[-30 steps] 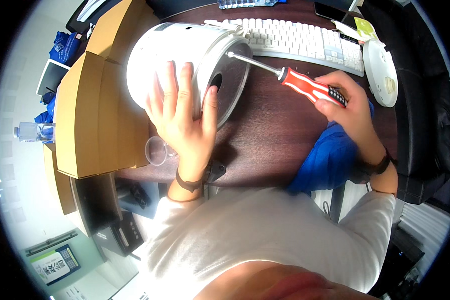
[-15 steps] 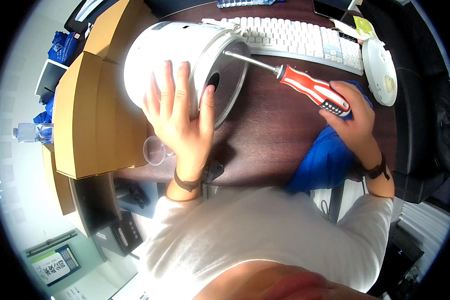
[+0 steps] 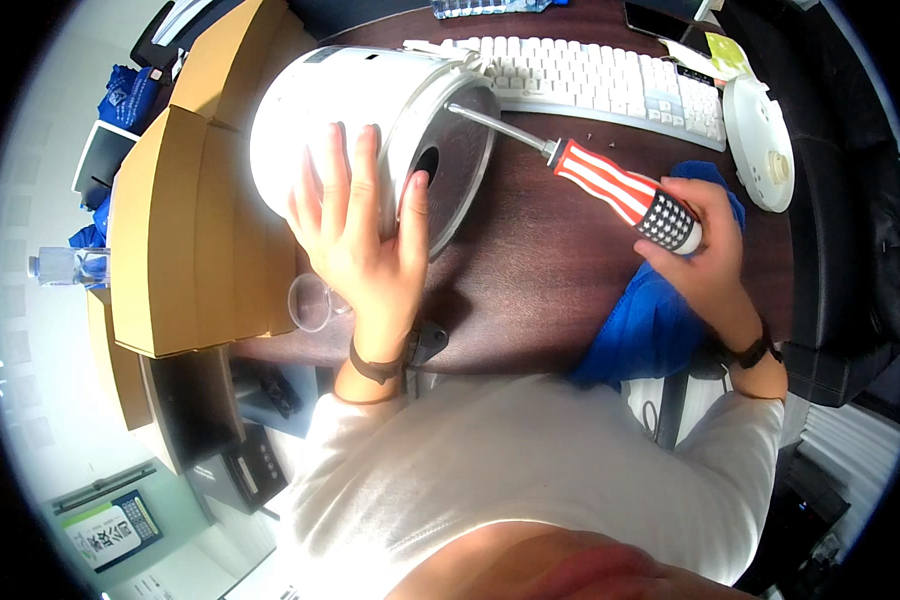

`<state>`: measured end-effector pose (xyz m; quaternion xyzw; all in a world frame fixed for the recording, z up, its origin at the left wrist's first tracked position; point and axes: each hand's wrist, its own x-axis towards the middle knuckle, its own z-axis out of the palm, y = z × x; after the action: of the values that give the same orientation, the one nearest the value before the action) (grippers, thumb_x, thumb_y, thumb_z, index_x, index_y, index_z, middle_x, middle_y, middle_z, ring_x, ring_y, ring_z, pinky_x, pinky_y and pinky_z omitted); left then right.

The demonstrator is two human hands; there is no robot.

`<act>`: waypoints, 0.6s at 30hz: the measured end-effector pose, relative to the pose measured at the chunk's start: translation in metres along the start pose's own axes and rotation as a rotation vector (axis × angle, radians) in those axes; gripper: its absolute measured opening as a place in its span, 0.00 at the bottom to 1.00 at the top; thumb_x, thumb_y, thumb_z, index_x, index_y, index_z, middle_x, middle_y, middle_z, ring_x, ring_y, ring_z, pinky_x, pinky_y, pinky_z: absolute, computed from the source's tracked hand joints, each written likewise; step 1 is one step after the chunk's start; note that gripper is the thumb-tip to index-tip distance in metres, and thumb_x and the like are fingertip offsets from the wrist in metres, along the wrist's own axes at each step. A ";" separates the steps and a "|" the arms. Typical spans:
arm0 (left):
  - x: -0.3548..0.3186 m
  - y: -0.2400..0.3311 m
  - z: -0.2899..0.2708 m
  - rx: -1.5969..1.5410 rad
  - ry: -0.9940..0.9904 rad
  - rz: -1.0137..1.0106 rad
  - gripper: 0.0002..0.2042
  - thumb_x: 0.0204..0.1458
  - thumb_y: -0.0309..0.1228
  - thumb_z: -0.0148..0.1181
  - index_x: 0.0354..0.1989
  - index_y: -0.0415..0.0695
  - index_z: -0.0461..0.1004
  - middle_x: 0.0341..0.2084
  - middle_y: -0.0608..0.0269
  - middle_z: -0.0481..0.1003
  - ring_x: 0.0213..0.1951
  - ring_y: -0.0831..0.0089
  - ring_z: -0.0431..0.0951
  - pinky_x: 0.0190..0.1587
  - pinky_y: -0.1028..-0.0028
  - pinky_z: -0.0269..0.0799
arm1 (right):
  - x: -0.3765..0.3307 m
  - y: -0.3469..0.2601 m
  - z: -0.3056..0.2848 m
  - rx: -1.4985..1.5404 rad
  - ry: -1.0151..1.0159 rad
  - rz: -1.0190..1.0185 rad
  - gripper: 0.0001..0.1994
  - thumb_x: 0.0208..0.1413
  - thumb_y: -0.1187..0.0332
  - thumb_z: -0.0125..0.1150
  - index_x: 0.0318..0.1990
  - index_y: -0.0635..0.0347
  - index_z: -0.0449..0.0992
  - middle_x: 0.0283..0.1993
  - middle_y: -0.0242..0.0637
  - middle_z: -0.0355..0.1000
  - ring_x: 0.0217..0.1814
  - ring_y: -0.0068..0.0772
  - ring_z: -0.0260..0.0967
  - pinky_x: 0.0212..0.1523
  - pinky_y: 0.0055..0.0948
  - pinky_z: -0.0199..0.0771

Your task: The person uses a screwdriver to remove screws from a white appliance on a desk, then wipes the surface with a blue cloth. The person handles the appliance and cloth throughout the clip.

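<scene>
A white drum-shaped appliance (image 3: 335, 105) lies on its side, its round dark end turned to the right. My left hand (image 3: 365, 225) lies spread against its side, fingers stretched out and thumb along the rim. In my right hand (image 3: 710, 235) is a screwdriver (image 3: 615, 190), its red, white and dark star-patterned handle pinched near the butt between thumb and fingers. The shaft slants up and left, and its tip meets the appliance's dark end near the upper edge. Whether it sits in a screw, I cannot tell.
Behind the screwdriver stands a white keyboard (image 3: 600, 85). A round white cover (image 3: 760, 145) lies at the right, above a blue cloth (image 3: 640, 325). A cardboard box (image 3: 170, 230) stands left; a clear cup (image 3: 310, 303) lies near the front edge of the dark table (image 3: 530, 280).
The screwdriver's handle has turned about its axis, so the stars and stripes now face up. My right hand has shifted slightly with it. My left hand and the appliance stay nearly still.
</scene>
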<state>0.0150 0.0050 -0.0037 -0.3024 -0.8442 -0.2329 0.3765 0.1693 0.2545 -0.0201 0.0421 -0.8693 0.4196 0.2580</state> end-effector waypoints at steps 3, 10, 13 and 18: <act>0.000 0.001 -0.001 -0.003 -0.003 -0.008 0.20 0.48 0.32 0.63 0.52 0.43 0.74 0.54 0.52 0.70 0.61 0.52 0.63 0.61 0.58 0.53 | 0.013 0.000 -0.003 -0.095 0.062 -0.080 0.20 0.45 0.68 0.69 0.46 0.64 0.71 0.36 0.38 0.73 0.38 0.24 0.72 0.37 0.24 0.72; 0.001 0.001 0.000 0.007 -0.005 -0.009 0.20 0.48 0.32 0.63 0.52 0.43 0.74 0.54 0.51 0.70 0.60 0.51 0.63 0.61 0.58 0.53 | 0.011 0.008 -0.015 0.372 -0.183 0.452 0.19 0.53 0.63 0.62 0.48 0.66 0.69 0.34 0.36 0.72 0.35 0.21 0.70 0.37 0.19 0.69; -0.001 -0.004 0.005 -0.020 0.015 0.016 0.23 0.45 0.35 0.65 0.53 0.46 0.73 0.55 0.53 0.68 0.58 0.49 0.63 0.59 0.55 0.51 | 0.008 0.005 0.004 0.448 0.100 0.304 0.25 0.51 0.65 0.65 0.53 0.65 0.63 0.41 0.39 0.70 0.40 0.22 0.69 0.42 0.21 0.69; -0.002 -0.005 0.003 -0.012 0.012 0.017 0.23 0.45 0.34 0.65 0.53 0.46 0.73 0.55 0.53 0.68 0.58 0.49 0.63 0.59 0.55 0.51 | 0.007 -0.002 0.000 0.075 0.019 0.052 0.30 0.42 0.72 0.72 0.54 0.64 0.63 0.46 0.42 0.69 0.45 0.26 0.70 0.45 0.25 0.71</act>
<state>0.0110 0.0028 -0.0084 -0.3106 -0.8379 -0.2362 0.3816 0.1642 0.2540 -0.0156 0.0253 -0.8512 0.4589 0.2536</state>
